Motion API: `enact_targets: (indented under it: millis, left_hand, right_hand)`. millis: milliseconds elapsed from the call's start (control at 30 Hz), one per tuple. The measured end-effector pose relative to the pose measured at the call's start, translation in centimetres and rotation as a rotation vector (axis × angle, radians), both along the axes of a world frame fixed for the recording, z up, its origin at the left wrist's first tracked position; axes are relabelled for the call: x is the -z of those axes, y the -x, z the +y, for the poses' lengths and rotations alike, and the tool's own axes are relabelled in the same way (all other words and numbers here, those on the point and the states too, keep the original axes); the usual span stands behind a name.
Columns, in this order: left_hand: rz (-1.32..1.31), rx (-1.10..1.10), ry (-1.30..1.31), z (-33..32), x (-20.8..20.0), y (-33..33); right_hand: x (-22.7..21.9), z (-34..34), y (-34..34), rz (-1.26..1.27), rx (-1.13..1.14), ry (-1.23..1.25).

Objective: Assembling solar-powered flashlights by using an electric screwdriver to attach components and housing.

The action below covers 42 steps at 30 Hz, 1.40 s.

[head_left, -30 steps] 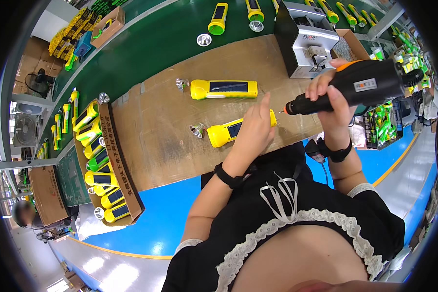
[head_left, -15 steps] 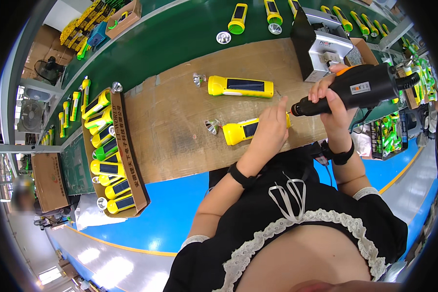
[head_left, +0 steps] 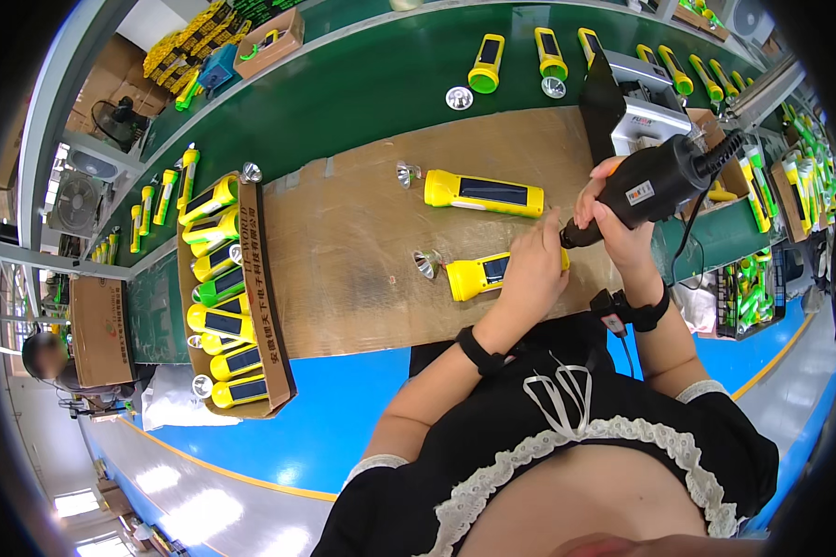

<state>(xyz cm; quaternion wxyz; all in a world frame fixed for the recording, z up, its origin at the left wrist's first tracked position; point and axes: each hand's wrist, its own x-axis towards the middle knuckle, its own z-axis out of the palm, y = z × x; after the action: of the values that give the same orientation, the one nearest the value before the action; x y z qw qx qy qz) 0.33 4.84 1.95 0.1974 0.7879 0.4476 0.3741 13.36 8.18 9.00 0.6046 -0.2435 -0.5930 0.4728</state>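
My right hand is wrapped round the front part of a black electric screwdriver, its cord running off the rear end. The screwdriver's nose is at the tail end of a yellow flashlight, right beside my left fingers. My left hand grips that flashlight near its tail and hides much of its dark solar panel; the bit's tip is hidden too. A silver reflector lies off the flashlight's head end. Just beyond, a second yellow flashlight lies with its own reflector at its left.
Brown cardboard covers the green bench. At left stands a carton of several flashlights. A grey-and-black machine stands at the far right, near a row of flashlights. A black crate of green-yellow parts sits right of the bench.
The whole view has shifted, so bench items appear farther right and lower. The screwdriver is tilted more steeply, its rear end swung up and left. Both hands keep their holds.
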Motion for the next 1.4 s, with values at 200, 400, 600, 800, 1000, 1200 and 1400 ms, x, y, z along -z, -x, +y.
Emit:
enact_targets:
  millis: [200,400,600,800,1000,1200,1400]
  left_hand:
    - [-0.031,0.008,0.128,-0.1,-0.8,0.1]
    - [-0.022,0.021,0.064,0.2,-0.4,-0.4]
    - [0.142,0.042,0.153,0.1,-0.6,-0.2]
    - [-0.335,0.013,0.119,0.0,-1.3,1.4]
    - [0.050,-0.127,-0.126,-1.6,-4.2,6.0]
    - [0.337,-0.167,-0.011,-2.4,-2.8,9.9]
    - [0.259,-0.131,-0.040,-2.1,-1.9,8.2]
  right_hand:
    - [0.0,-0.1,0.2,-0.075,0.017,0.037]
    - [-0.5,-0.5,-0.9,-0.098,0.072,-0.010]
    - [-6.9,-0.9,-5.9,0.291,0.212,-0.315]
    - [-7.7,3.2,-9.3,0.099,0.625,-0.361]
    - [-6.1,5.4,-10.8,-0.015,0.670,-0.337]
    - [-5.9,6.2,-11.5,-0.135,0.710,-0.240]
    - [-7.1,6.5,-11.3,-0.204,0.563,-0.120]
